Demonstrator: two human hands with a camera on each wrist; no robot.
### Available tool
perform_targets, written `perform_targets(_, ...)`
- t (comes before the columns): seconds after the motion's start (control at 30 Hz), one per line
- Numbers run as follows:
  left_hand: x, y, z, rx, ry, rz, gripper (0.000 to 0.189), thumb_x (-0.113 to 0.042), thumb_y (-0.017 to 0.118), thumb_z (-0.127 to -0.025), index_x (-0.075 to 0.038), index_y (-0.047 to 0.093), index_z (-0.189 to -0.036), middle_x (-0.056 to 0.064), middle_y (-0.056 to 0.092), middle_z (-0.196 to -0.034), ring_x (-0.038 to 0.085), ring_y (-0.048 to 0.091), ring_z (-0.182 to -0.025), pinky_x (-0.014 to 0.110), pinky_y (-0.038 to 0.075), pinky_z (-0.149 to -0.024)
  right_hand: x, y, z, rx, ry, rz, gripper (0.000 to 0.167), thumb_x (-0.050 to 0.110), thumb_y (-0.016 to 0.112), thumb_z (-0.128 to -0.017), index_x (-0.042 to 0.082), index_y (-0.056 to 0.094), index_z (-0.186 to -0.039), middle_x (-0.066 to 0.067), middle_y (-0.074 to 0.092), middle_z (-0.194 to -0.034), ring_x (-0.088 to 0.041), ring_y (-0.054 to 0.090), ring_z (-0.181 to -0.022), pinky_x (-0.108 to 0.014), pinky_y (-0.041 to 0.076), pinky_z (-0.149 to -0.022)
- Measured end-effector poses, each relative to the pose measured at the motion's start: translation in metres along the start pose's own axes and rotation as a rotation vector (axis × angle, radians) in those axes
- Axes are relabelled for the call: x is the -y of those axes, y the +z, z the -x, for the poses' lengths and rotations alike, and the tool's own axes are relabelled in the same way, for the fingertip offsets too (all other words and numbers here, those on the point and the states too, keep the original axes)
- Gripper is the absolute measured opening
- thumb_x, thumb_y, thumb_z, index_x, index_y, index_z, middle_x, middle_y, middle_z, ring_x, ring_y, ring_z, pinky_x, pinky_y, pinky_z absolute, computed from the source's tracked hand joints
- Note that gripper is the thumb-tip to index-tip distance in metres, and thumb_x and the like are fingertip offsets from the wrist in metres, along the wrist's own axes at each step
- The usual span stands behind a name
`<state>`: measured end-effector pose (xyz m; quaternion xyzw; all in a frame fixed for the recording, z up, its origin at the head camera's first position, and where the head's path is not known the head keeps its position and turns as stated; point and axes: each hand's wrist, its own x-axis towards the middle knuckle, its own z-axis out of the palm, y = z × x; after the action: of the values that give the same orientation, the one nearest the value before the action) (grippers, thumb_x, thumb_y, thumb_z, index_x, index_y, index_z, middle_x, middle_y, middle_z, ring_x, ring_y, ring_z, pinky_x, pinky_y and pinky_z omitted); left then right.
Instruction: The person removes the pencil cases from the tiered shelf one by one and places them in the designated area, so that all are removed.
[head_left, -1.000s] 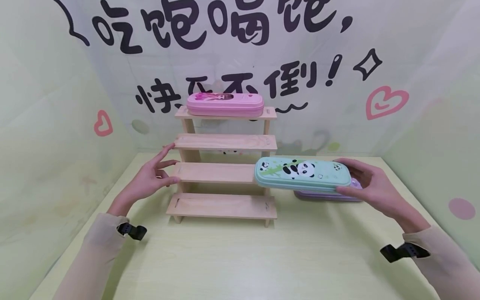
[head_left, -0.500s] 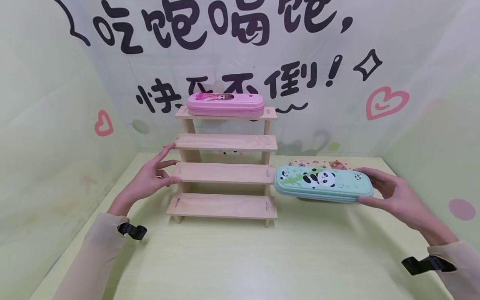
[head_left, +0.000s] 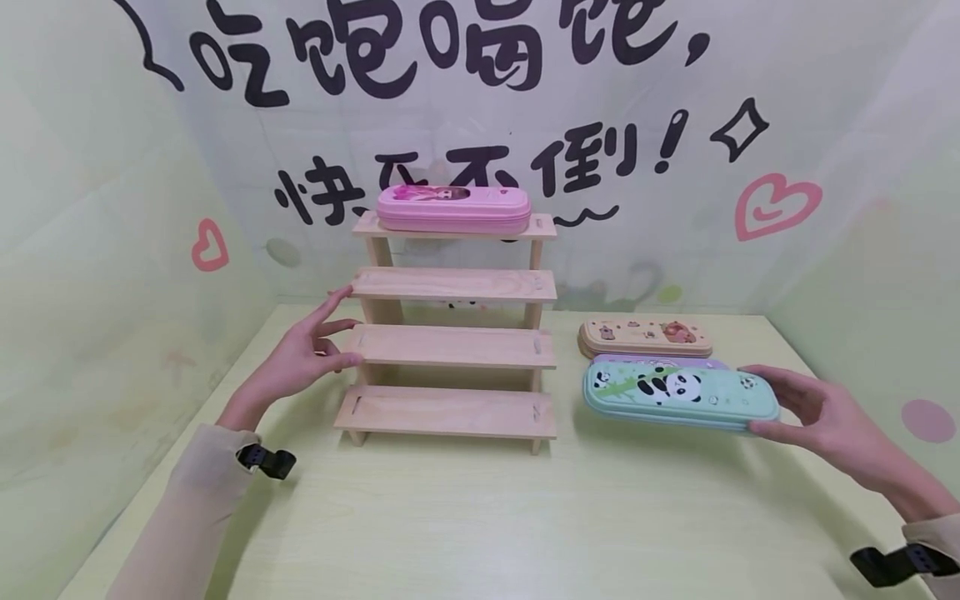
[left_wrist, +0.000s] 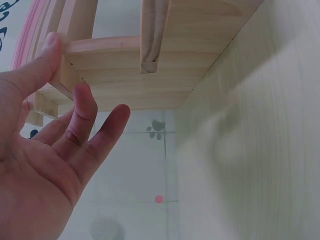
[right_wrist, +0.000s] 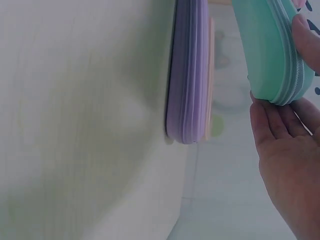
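A mint-green panda pencil case is held by its right end in my right hand, thumb in front and fingers behind. In the right wrist view the green pencil case is off the table. My left hand holds the left end of a four-tier wooden stand, thumb and a finger about one middle board's end, the index finger reaching the board above. The left wrist view shows my left hand against the stand, other fingers loosely bent. A pink pencil case lies on the top tier.
A purple pencil case lies on the table, mostly covered by the green one in the head view. Behind it is a peach pencil case. Printed cloth walls enclose the table at the back and sides.
My right hand has carried the green pencil case rightward and down, away from the stand, uncovering the peach pencil case. My left hand has stayed at the stand.
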<state>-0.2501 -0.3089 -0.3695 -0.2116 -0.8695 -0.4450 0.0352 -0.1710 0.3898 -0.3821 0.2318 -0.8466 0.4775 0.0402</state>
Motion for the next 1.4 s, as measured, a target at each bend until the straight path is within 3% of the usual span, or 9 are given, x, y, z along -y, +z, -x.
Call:
perform_targets(0.27,0.002,-0.001,0.001,-0.002,0.006,0.005,0.108,-0.007,0.084,-0.091,-0.040,0.018,-0.170,0.029,0.051,-0.152,0.030,0.074,-0.075,0.031,0.060,-0.066,-0.013,0.001,0.011,0.030,0.084,0.038,0.065,-0.011,0.078,-0.089,-0.005,0.052,-0.148,0.009,0.068,-0.131,0.000,0.063,-0.115,-0.016,0.052,-0.086)
perform_targets(0.53,0.000,-0.001,0.000,0.004,0.002,0.008,0.108,-0.007,0.084,-0.091,-0.040,0.017,-0.170,0.029,0.050,-0.153,0.035,0.074,-0.077,0.030,0.060,-0.067,-0.024,0.000,0.017,0.065,0.092,0.024,0.065,-0.010,0.076,-0.091,-0.006,0.049,-0.150,0.011,0.067,-0.133,0.003,0.060,-0.119,-0.016,0.052,-0.088)
perform_targets(0.8,-0.002,-0.001,-0.001,-0.005,-0.002,-0.010,0.109,-0.008,0.085,-0.091,-0.042,0.018,-0.169,0.029,0.051,-0.152,0.031,0.073,-0.076,0.033,0.060,-0.067,-0.031,-0.002,0.019,0.076,0.103,0.019,0.065,-0.009,0.075,-0.092,-0.007,0.048,-0.150,0.013,0.066,-0.135,0.006,0.058,-0.123,-0.016,0.052,-0.088)
perform_targets(1.0,0.000,-0.001,-0.001,-0.006,-0.001,0.003,0.108,-0.007,0.085,-0.091,-0.041,0.018,-0.169,0.029,0.050,-0.153,0.039,0.072,-0.078,0.031,0.060,-0.068,-0.036,-0.005,0.017,0.088,0.127,0.076,0.065,-0.004,0.078,-0.092,-0.005,0.049,-0.150,0.016,0.066,-0.132,0.009,0.057,-0.120,-0.015,0.052,-0.086)
perform_targets(1.23,0.000,0.001,0.000,-0.004,0.005,0.011,0.108,-0.006,0.084,-0.091,-0.040,0.018,-0.169,0.028,0.050,-0.153,0.027,0.073,-0.075,0.029,0.060,-0.068,-0.047,-0.011,0.016,0.089,0.140,0.211,0.069,0.005,0.084,-0.089,0.002,0.053,-0.150,0.023,0.056,-0.132,0.011,0.055,-0.113,-0.012,0.048,-0.085)
perform_targets(1.4,0.000,0.001,0.000,-0.004,0.007,0.008,0.108,-0.006,0.084,-0.091,-0.040,0.018,-0.169,0.028,0.049,-0.155,0.026,0.073,-0.076,0.028,0.059,-0.068,-0.053,-0.013,0.015,0.096,0.141,0.253,0.071,0.007,0.085,-0.088,0.002,0.053,-0.151,0.026,0.052,-0.133,0.009,0.055,-0.111,-0.013,0.047,-0.086)
